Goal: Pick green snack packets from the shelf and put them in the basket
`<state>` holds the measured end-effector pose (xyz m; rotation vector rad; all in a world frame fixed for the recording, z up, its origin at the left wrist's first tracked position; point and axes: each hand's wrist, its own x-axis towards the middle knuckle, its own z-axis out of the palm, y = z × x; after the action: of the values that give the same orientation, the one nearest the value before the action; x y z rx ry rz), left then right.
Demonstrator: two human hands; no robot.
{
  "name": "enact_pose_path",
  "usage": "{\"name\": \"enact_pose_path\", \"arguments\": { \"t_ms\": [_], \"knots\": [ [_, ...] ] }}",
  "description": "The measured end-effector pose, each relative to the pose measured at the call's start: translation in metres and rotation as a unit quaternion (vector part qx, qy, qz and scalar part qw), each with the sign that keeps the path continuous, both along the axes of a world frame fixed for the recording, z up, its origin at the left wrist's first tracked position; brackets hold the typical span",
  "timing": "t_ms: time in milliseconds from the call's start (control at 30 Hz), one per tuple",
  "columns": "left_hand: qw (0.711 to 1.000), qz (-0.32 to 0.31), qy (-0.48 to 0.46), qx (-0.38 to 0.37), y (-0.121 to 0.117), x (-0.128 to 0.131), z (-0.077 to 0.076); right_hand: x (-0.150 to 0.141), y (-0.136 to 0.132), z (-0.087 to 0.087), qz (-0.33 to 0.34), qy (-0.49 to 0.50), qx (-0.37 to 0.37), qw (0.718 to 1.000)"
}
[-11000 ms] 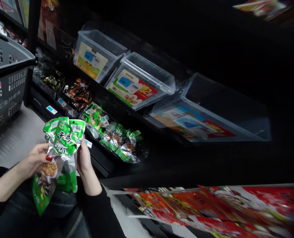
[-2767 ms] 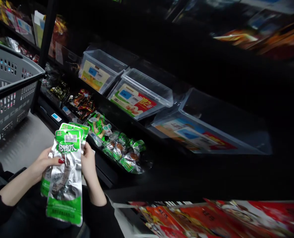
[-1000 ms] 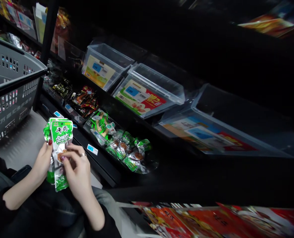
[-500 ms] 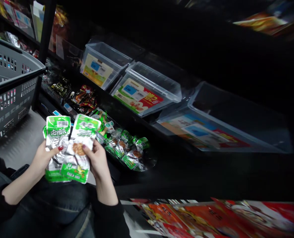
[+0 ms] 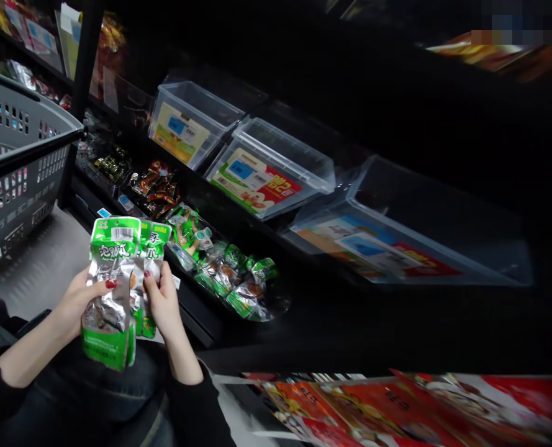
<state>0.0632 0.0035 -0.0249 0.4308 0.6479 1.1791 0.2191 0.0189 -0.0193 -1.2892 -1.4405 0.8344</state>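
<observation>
My left hand [image 5: 76, 302] is closed on a green-and-silver snack packet [image 5: 108, 313], its thumb pressed flat on the front. A green edge shows behind this packet at its lower right, so more than one may be in that hand. My right hand [image 5: 164, 301] grips another green-and-silver snack packet [image 5: 155, 239], which is partly covered by the left one. Both packets are upright over my lap, side by side and overlapping. Similar green-and-silver packets [image 5: 248, 292] lie in a clear bin on the low shelf, just beyond my right hand.
A grey shopping basket [image 5: 47, 155] is at the left. Clear plastic bins with price labels, such as the middle bin [image 5: 285, 146], line the shelf ahead. Dark and red packets [image 5: 157, 186] lie lower down. Large red-orange bags [image 5: 387, 403] are at the bottom right.
The left packet has come forward and to the right, over the right one. My right hand has shifted left with its packet, which now sits behind and shows less of its front.
</observation>
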Motion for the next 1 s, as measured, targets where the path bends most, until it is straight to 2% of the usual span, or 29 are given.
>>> {"name": "enact_pose_path", "arguments": {
  "t_ms": [200, 300, 400, 500, 567, 633, 700, 767, 900, 1000],
  "knots": [
    [0.998, 0.000, -0.034, -0.054, -0.006, 0.007, -0.001, -0.012, -0.005, -0.012, -0.007, 0.004, -0.015, 1.000],
    [0.997, 0.004, -0.030, -0.064, -0.005, 0.006, 0.000, -0.010, -0.005, -0.012, 0.004, -0.021, -0.021, 1.000],
    [0.998, 0.009, -0.018, -0.056, -0.003, 0.006, -0.002, -0.007, -0.006, -0.004, 0.010, -0.110, 0.023, 0.994],
    [0.999, 0.032, 0.018, -0.036, -0.002, 0.009, -0.005, -0.008, -0.012, 0.010, -0.070, -0.178, 0.113, 0.975],
    [0.997, 0.054, 0.048, -0.026, -0.001, 0.011, -0.009, -0.013, -0.017, 0.016, -0.057, -0.193, 0.107, 0.974],
    [0.994, 0.078, 0.072, -0.019, 0.000, 0.014, -0.013, -0.019, -0.021, 0.019, -0.004, -0.199, 0.044, 0.979],
    [0.993, 0.090, 0.081, -0.015, 0.000, 0.015, -0.016, -0.023, -0.023, 0.018, 0.027, -0.187, -0.016, 0.982],
    [0.993, 0.087, 0.073, -0.018, 0.001, 0.016, -0.018, -0.025, -0.022, 0.015, 0.039, -0.148, -0.036, 0.988],
    [0.992, 0.104, 0.034, -0.064, 0.003, 0.015, -0.018, -0.022, -0.019, 0.012, 0.045, -0.024, -0.003, 0.999],
    [0.988, 0.128, 0.024, -0.080, 0.006, 0.015, -0.019, -0.018, -0.019, 0.013, 0.002, 0.078, 0.045, 0.996]
  ]
}}
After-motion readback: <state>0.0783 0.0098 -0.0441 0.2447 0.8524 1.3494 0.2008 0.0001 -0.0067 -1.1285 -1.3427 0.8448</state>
